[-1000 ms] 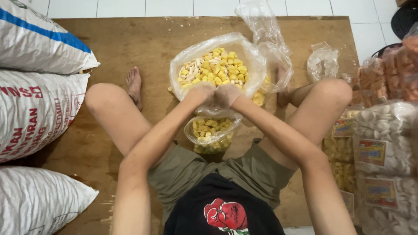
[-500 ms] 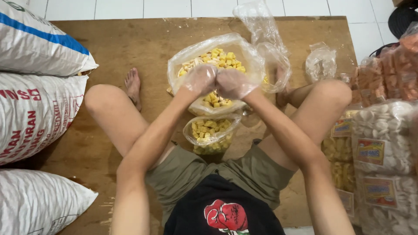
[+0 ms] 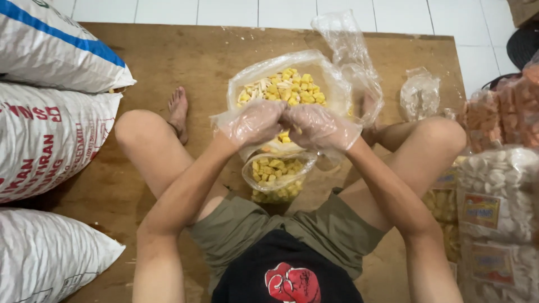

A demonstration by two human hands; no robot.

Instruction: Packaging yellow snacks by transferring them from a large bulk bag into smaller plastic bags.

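Both my hands wear thin clear plastic gloves and are cupped side by side. My left hand [image 3: 255,122] and my right hand [image 3: 320,126] are closed around yellow snack pieces [image 3: 284,137], a few of which show beneath the fingers. They hover just above a small clear bag [image 3: 275,175] partly filled with the same yellow pieces, which stands between my legs. Right behind the hands sits a large open clear bag [image 3: 328,78] full of yellow and pale snack pieces.
I sit on a brown wooden board [image 3: 168,62] over white tiles. Three white woven sacks [image 3: 50,134] lie stacked at the left. Packed snack bags [image 3: 497,196] pile up at the right, with loose clear plastic bags [image 3: 420,94] behind my right knee.
My hands reached into the large bag, closed on snack pieces, then drew back toward me to a spot over the small bag.
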